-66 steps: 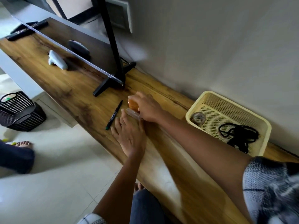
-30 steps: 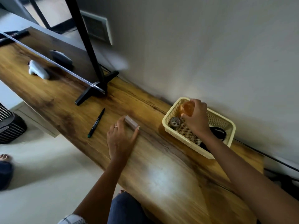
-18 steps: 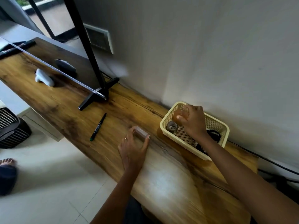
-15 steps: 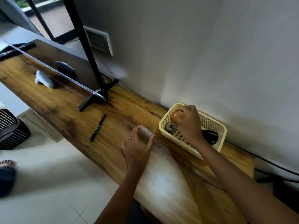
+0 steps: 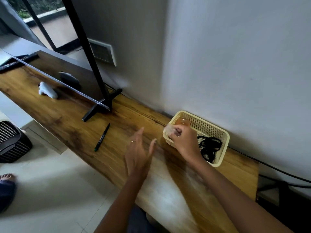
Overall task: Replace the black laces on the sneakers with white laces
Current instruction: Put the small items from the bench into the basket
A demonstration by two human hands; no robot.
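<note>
Here, the black laces lie coiled in the yellow basket, just beside the right hand, whose curled fingers pinch a blurred pale object at the basket's rim. The left hand hovers spread, apart.

Open bench strip between pen and yellow basket; left hand hovers there, fingers straight. Right hand blocks basket's near-left corner. Black laces fill basket's right half. TV stand foot and screen wall off back-left. White object farther left.
</note>
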